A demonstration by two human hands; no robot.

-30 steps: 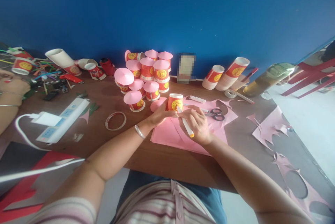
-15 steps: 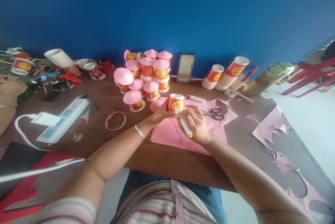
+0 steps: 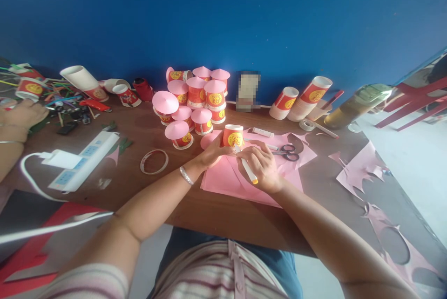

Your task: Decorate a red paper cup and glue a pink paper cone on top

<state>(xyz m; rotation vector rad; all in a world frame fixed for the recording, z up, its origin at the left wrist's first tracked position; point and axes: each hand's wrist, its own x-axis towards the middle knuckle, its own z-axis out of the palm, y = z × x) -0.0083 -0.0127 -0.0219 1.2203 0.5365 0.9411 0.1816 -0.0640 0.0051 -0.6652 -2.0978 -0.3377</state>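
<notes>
My left hand (image 3: 212,153) grips a red paper cup (image 3: 233,136) with a yellow emblem, which stands upside down on a stack of pink paper sheets (image 3: 228,178). My right hand (image 3: 260,165) pinches a white marker with an orange end (image 3: 247,169), its tip against the cup's lower edge. A pink paper disc (image 3: 207,139) lies just behind my left hand. Scissors (image 3: 286,151) rest on the pink paper right of my right hand.
A heap of red cups topped with pink cones (image 3: 195,101) stands behind. Stacked cups (image 3: 307,98), tape rolls (image 3: 308,125), a white glue stick (image 3: 262,132) and a bottle (image 3: 356,103) lie to the right. A power strip (image 3: 82,159) and tape ring (image 3: 154,161) lie left. Another person's hand (image 3: 21,115) is at far left.
My hands and the cup have barely shifted. The other person's hand at far left has moved slightly to the right.
</notes>
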